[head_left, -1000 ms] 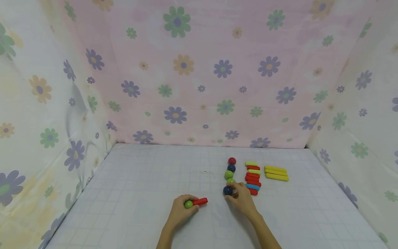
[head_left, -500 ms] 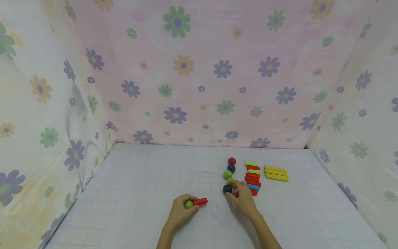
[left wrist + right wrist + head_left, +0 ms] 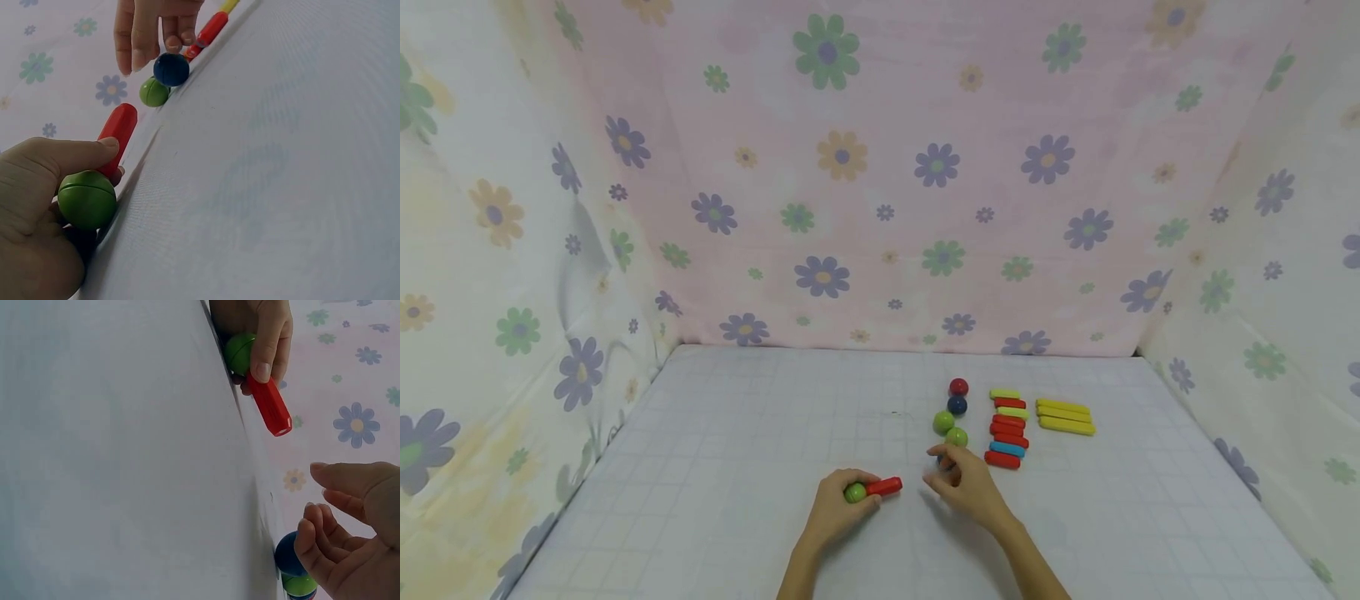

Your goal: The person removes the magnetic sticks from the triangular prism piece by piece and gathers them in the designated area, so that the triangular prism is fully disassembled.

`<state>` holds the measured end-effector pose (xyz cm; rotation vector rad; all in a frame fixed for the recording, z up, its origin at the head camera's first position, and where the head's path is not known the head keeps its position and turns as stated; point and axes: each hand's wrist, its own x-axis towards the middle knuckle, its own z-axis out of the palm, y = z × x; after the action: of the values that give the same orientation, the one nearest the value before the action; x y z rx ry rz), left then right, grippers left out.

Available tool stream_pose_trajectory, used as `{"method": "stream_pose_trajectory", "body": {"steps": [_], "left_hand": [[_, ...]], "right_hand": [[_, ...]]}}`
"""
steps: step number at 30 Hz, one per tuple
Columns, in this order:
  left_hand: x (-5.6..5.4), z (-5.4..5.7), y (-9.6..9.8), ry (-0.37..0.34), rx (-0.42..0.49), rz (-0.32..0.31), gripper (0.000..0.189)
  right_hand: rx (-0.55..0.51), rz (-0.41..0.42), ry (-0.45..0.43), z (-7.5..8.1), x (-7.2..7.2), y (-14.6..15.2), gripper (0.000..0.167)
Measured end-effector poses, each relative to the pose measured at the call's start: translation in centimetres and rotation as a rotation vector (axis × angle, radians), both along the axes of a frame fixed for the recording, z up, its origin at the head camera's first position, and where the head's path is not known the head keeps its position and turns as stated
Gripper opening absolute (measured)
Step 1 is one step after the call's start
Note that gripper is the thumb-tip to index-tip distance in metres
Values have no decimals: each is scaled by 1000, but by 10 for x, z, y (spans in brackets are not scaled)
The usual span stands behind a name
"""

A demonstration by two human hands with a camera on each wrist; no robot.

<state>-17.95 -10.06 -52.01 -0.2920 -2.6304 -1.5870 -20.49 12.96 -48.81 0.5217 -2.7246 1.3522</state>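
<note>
My left hand grips a red stick whose near end meets a green ball, with the thumb pressing on the stick. The stick's free end points right, toward my right hand. That hand holds nothing; its thumb and index finger stand apart while the other fingers bend loosely. A dark blue ball lies right beside those bent fingers and is mostly hidden behind them in the head view. Just beyond the right fingertips sits another green ball.
Farther back, the ball row continues with a green ball, a dark blue one and a red one. Right of it lies a column of several short sticks, then three longer yellow sticks. Flowered cloth walls the table.
My right hand has moved slightly left and nearer, its fingers coming away from the dark blue ball, uncovering the lowest red stick. The first loose green ball has shifted slightly left. The left hand stays put.
</note>
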Motion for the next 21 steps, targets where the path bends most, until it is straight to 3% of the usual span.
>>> {"method": "stream_pose_trajectory", "body": {"steps": [6,10,16,21], "left_hand": [[0,0,2,43,26,-11,23],[1,-2,4,58,46,-21,23],[2,-2,7,50,68,-36,25],[3,-1,7,48,52,-25,29]], "right_hand": [[-83,242,-205,-1,2,-6,41],[-121,358,-278,-2,5,-13,37],[-142,371,-297,11,15,-25,24],[-133,331,-251,-4,11,-28,25]]}}
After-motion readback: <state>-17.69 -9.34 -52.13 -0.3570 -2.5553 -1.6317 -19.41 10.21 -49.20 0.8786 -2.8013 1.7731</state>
